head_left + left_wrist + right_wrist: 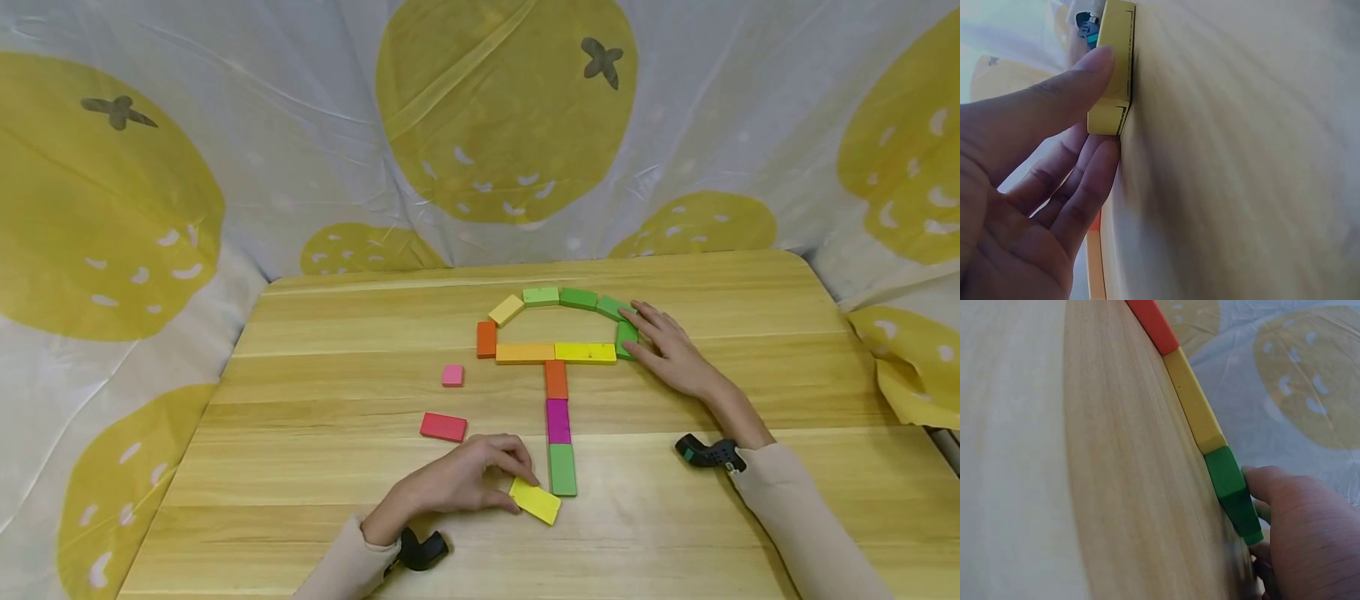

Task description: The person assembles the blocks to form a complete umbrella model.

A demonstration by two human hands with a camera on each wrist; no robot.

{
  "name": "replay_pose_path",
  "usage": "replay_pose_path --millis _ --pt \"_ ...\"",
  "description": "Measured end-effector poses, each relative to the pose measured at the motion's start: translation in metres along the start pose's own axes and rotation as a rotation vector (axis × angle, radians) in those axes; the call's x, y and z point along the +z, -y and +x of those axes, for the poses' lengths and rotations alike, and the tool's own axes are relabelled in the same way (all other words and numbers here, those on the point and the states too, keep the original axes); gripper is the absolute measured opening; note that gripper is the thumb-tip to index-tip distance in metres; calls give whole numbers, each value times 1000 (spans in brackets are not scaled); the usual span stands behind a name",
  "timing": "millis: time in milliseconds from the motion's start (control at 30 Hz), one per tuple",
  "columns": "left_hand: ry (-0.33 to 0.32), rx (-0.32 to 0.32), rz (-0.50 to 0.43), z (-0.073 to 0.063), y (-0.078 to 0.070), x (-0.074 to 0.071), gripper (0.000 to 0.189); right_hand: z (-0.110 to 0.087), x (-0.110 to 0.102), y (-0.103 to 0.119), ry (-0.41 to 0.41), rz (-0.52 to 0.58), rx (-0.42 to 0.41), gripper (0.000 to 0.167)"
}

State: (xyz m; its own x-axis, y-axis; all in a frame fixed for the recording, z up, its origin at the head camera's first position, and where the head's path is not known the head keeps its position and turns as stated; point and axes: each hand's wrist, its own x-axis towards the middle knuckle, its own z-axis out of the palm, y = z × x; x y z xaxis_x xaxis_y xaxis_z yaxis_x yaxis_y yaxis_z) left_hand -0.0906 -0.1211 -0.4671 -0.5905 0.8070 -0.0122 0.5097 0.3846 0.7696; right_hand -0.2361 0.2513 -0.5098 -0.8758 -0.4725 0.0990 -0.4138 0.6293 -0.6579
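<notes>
Between thumb and fingertips, my left hand (474,475) pinches a yellow block (535,501), just left of the lower end of a column of blocks. That column runs down from an orange-red block (556,379) through a magenta block (558,421) to a light green block (562,469). In the left wrist view the thumb lies on the yellow block's (1113,69) face. My right hand (671,354) rests with extended fingers against the green blocks (627,340) at the right end of an arch. The right wrist view shows the thumb touching a green block (1227,475).
An orange block (525,354) and a long yellow block (585,353) form the arch's base. Green, pale yellow and orange blocks curve above them. A pink square block (453,376) and a red block (443,427) lie left on the wooden table (315,375). A patterned cloth (510,108) hangs behind.
</notes>
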Motion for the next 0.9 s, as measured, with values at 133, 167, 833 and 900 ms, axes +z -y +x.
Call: replay_pose_path --millis 133,167,833,900 --pt "-11 -10 15 0 -2 0 30 0 -2 1 -2 3 -5 62" --pt "-9 -15 16 0 -3 -1 30 0 -2 1 -2 3 -7 62" --pt "-13 -14 -38 1 0 2 32 0 0 0 -2 0 2 63" --pt "-11 -16 -41 1 1 2 32 0 1 0 -2 0 1 63"
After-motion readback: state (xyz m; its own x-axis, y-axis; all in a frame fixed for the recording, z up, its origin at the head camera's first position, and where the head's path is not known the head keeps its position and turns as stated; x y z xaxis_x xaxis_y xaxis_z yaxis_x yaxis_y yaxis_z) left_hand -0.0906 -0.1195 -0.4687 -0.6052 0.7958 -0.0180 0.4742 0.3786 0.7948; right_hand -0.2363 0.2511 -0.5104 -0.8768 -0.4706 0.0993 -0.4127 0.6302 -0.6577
